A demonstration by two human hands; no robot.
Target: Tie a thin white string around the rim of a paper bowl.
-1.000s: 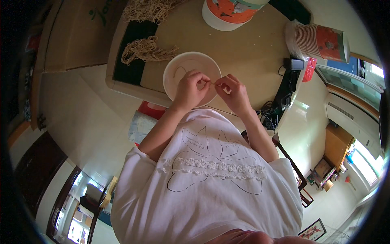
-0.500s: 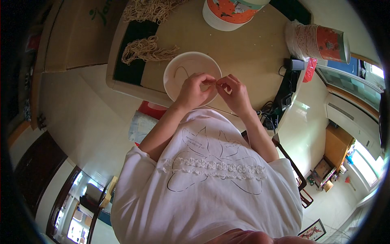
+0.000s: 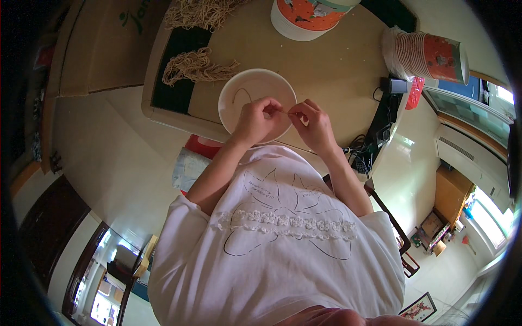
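Observation:
A thin tan string point(image 3: 242, 89) runs between my two hands, its loose end curling down inside a white round tub point(image 3: 275, 82). My left hand point(image 3: 258, 120) pinches the string over the tub's near side. Just past the tub's right rim, my right hand point(image 3: 314, 128) pinches it too, thumb against forefinger. A short stretch of string shows between the fingertips, which are a little apart. Left of the tub lies a loose bundle of tan string point(image 3: 196, 66).
A larger string heap point(image 3: 202, 13) lies at the far left of the table point(image 3: 326, 70). A patterned orange-and-white tub point(image 3: 304, 22) stands at the back. Stacked paper tubs point(image 3: 429, 54) lie at the right, above a black adapter point(image 3: 393, 86) and cables. A cardboard box point(image 3: 103, 49) stands left.
My left hand has drawn slightly left, away from the right one, so the gap between the fingertips is wider and string shows across it. The right hand has barely moved.

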